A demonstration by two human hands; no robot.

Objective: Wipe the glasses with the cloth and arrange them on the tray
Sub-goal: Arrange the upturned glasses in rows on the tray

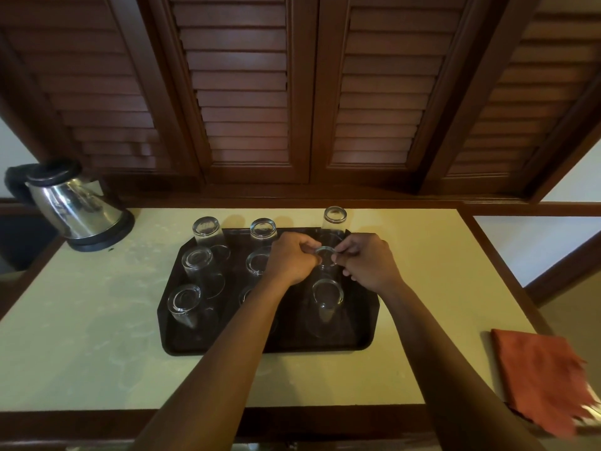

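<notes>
A black tray (364,333) lies in the middle of the cream counter with several clear glasses upside down on it in rows. In the middle of the right column, one upturned glass (325,255) is held from both sides. My left hand (292,260) pinches its base rim from the left and my right hand (367,262) pinches it from the right. Another glass (327,296) stands just in front of it, and one (335,218) behind it at the tray's back right corner. The orange cloth (540,379) lies apart at the counter's front right edge.
A steel electric kettle (73,206) stands on its black base at the back left of the counter (97,320). Dark louvred wooden doors (247,92) close off the back. The counter's wooden front edge (97,421) runs along the bottom.
</notes>
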